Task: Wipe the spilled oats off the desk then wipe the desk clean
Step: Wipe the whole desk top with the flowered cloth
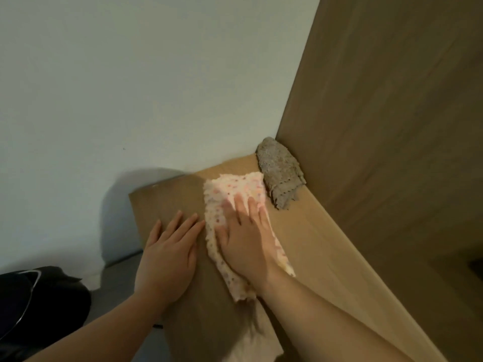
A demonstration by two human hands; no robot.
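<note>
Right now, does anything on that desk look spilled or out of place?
No spilled oats show on the desk. Only oddities: a grey cloth crumpled in the back corner against the wooden panel, and a rumpled white sheet at the near edge.

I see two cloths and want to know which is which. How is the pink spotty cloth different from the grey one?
The pink spotted cloth has coloured dots; the grey cloth is plain. The pink spotted cloth lies spread out under the right hand, which presses on it; the grey cloth sits bunched, with no hand on it, in the corner by the wooden panel. Both rest on the desk.
</note>
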